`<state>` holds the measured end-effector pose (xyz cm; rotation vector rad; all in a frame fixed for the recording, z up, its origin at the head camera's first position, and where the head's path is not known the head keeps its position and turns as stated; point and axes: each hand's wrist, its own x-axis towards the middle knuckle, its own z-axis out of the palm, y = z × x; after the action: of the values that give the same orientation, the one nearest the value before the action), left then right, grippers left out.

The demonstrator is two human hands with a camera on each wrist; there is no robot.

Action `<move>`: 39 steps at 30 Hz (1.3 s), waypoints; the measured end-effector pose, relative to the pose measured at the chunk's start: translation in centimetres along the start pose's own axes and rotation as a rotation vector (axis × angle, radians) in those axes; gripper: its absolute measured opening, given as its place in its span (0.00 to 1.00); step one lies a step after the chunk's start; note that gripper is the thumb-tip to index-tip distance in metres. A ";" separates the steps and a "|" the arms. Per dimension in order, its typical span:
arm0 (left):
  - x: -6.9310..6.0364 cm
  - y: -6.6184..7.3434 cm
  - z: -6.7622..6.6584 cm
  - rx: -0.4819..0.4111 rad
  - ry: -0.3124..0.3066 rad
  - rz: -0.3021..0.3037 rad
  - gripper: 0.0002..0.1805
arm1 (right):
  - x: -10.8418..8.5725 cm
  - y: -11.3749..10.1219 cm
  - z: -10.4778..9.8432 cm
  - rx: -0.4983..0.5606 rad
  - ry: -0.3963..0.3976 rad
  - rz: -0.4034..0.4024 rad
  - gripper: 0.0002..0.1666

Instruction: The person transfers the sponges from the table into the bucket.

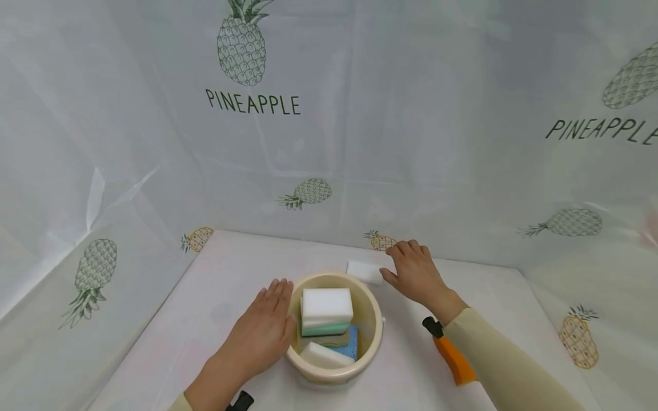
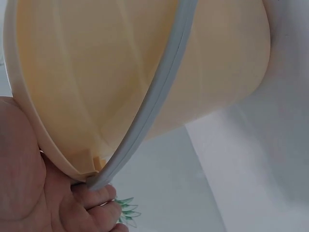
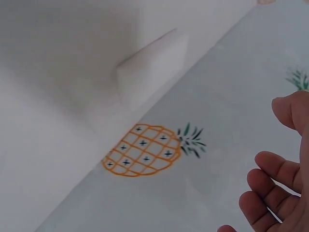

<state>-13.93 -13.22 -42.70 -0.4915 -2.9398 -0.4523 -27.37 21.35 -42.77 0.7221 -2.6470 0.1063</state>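
A cream bucket (image 1: 329, 375) with a grey handle (image 2: 154, 92) holds several sponges. Topmost is a thick white block (image 1: 327, 302) over a green layer. Below it show a blue sponge (image 1: 352, 345) and another white block (image 1: 324, 357). My left hand (image 1: 259, 334) rests against the bucket's left rim, its fingers extended, near the handle's hinge in the left wrist view. Over the table behind the bucket is my right hand (image 1: 416, 274), fingers loosely bent around nothing. Just left of its thumb lies a flat white block (image 1: 364, 272), apart from the fingers in the right wrist view (image 3: 153, 67).
An orange sponge-like piece (image 1: 454, 363) lies right of the bucket, partly hidden by the right sleeve (image 1: 504, 357). White sheeting (image 1: 411, 142) printed with pineapples rises behind the table (image 1: 247, 251) and along both sides.
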 end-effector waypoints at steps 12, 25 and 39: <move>-0.1 0.1 0.3 -0.024 -0.028 -0.032 0.34 | 0.1 2.2 4.1 -0.023 -0.120 0.061 0.37; -0.2 0.2 0.2 -0.046 -0.014 -0.039 0.33 | 0.7 1.0 8.6 0.002 -0.278 0.082 0.41; -0.3 0.2 0.2 -0.059 -0.010 -0.048 0.34 | 1.4 0.1 10.0 0.018 -0.361 0.133 0.37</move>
<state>-13.60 -13.07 -42.89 -0.4317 -2.9612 -0.5457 -32.06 19.01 -51.41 0.6177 -3.0416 0.0390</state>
